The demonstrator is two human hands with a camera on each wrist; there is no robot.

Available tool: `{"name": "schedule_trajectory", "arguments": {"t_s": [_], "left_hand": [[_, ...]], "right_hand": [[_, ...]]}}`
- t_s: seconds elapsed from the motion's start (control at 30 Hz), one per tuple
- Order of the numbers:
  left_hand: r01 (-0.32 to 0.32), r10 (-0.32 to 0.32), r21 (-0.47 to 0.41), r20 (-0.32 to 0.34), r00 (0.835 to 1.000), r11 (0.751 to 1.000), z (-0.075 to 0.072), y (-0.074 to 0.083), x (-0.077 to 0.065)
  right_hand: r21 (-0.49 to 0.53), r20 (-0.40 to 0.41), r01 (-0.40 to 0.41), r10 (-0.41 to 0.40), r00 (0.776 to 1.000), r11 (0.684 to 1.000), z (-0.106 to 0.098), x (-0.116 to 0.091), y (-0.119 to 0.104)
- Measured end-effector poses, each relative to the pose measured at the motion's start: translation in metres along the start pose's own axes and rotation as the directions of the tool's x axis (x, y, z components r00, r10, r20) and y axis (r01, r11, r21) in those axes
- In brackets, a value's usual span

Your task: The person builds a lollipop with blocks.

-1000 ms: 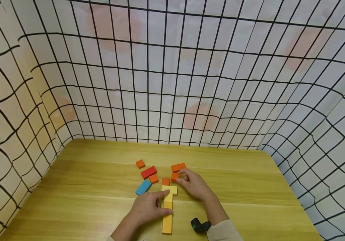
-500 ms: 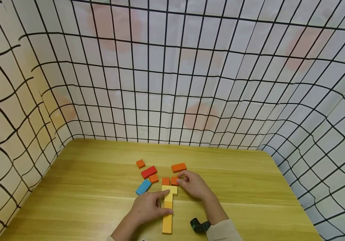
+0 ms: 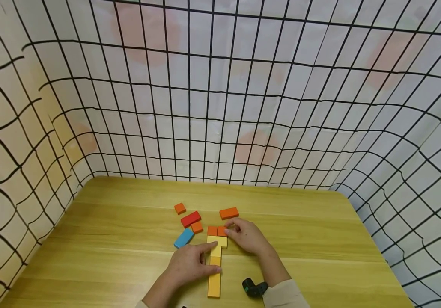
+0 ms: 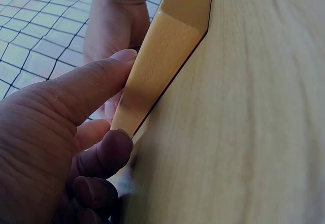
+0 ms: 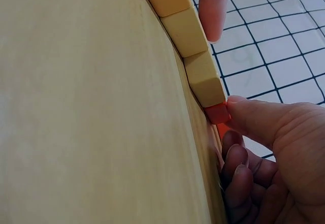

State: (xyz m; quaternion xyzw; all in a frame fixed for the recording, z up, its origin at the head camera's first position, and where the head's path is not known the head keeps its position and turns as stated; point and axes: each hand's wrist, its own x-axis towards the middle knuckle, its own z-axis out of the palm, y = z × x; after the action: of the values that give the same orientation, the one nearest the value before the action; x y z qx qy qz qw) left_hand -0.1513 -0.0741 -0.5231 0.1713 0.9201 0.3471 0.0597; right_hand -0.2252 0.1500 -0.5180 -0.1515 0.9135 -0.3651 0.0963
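Observation:
On the wooden table, a row of yellow blocks runs away from me, from a longer deep-yellow block (image 3: 214, 288) to a pale yellow block (image 3: 221, 243) lying crosswise. My left hand (image 3: 186, 263) steadies this row, index fingertip on the pale block and thumb lower down; the left wrist view shows the thumb on a yellow block's (image 4: 162, 56) top edge. Beyond the pale block lies a small orange block (image 3: 212, 231). Right beside it, my right hand (image 3: 247, 236) pinches a second small orange block (image 5: 218, 114), its thumb on top and other fingers curled behind.
Left of the row lie a red block (image 3: 190, 219), a blue block (image 3: 183, 238) and two small orange blocks (image 3: 180, 208). A longer orange block (image 3: 229, 213) lies beyond my right hand. Black wire mesh (image 3: 213, 107) walls the table; a black device (image 3: 254, 288) is at my right wrist.
My right hand has drawn the small orange block toward me and then left, up against the other small orange block. The left hand stays in place on the yellow row.

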Motion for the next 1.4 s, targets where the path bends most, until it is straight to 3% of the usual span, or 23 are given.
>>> {"name": "schedule_trajectory", "arguments": {"t_s": [0.73,1.0,1.23,1.4], "left_hand": [[-0.001,0.001,-0.012,-0.008,1.000,1.000,0.0004,0.0004,-0.0001],[-0.001,0.001,-0.016,-0.004,1.000,1.000,0.0005,0.0002,-0.0001],[0.009,-0.009,-0.016,0.005,1.000,1.000,0.0005,0.0006,0.0000],[0.005,-0.005,-0.015,-0.003,1.000,1.000,0.0008,0.0008,-0.0002]], "right_hand": [[0.006,0.003,0.020,-0.020,1.000,1.000,-0.0014,-0.0015,-0.0013],[0.024,-0.009,-0.009,0.009,1.000,1.000,-0.0015,-0.0015,-0.0020],[0.046,-0.078,-0.063,0.066,0.995,0.997,-0.0006,0.0020,0.0002],[0.074,-0.182,-0.157,0.168,0.969,0.985,-0.0023,0.0073,0.0020]]}}
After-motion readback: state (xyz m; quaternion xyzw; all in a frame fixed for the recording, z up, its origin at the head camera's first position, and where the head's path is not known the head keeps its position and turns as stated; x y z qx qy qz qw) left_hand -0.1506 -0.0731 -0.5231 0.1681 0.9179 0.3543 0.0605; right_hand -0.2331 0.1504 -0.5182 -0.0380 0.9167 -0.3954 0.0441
